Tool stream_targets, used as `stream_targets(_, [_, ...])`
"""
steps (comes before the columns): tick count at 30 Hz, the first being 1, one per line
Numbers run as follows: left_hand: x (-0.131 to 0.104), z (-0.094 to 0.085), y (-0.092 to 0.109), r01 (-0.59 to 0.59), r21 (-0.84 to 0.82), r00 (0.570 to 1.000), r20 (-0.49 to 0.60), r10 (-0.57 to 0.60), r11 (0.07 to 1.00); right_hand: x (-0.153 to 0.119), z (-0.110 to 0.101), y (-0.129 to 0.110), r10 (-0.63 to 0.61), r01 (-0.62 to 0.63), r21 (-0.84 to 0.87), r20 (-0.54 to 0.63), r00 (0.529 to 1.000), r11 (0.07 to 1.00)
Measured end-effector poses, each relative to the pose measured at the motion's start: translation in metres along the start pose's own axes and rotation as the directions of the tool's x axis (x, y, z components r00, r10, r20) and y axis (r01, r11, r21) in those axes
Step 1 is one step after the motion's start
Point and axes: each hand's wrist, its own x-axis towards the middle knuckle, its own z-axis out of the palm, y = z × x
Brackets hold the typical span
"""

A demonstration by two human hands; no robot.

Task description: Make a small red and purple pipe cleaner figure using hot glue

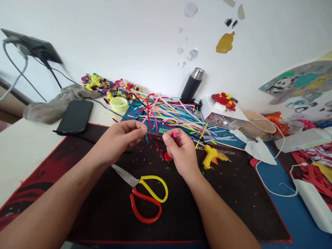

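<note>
My left hand (120, 138) is closed in a pinch, thumb against forefinger. A tiny dark bit shows at the fingertips, too small to name. My right hand (183, 152) is curled shut around a small pink-and-dark-red craft piece (176, 133), mostly hidden by the fingers. Between the hands, a dark red fuzzy stem (158, 148) and a small red tuft (168, 157) show just above the mat. Scissors (133, 181) with one yellow and one red handle lie below my hands, their blades pointing up-left. To the right of my right hand rests a yellow glue gun (214, 156).
Many coloured pipe cleaners (171, 112) are heaped behind my hands, near a black thermos (192, 85). A phone (75, 117) and a yellow-green bowl (119, 104) sit at left. Small colourful figures (97, 82) stand against the wall. A white cable (272, 193) loops at right.
</note>
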Motion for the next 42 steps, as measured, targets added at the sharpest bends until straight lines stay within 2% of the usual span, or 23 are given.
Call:
stream_targets(7, [0.0012,0.0023,-0.0048,-0.008,-0.037,0.998,0.059,0.011,0.999,-0.0045,0.0041,0.0092,0.014,-0.012,-0.027,0.077,0.997,1.000])
stream_targets(24, [0.0001,0.0040,-0.0101,0.006,0.059,0.988,0.156,-0.016,0.998,-0.0034,0.0043,0.0036,-0.018,0.025,-0.079,0.085,0.996,0.997])
stream_targets(31, [-0.0019,0.0069,-0.0073,0.027,0.107,0.987,0.154,-0.043,0.994,-0.0028,0.0043,0.0026,-0.011,0.019,-0.092,0.083,0.996,0.996])
stream_targets(42, [-0.0027,0.0102,-0.0038,-0.012,0.207,0.980,0.199,-0.030,0.978,-0.0030,0.0042,0.0000,0.006,0.003,-0.106,0.083,0.997,0.994])
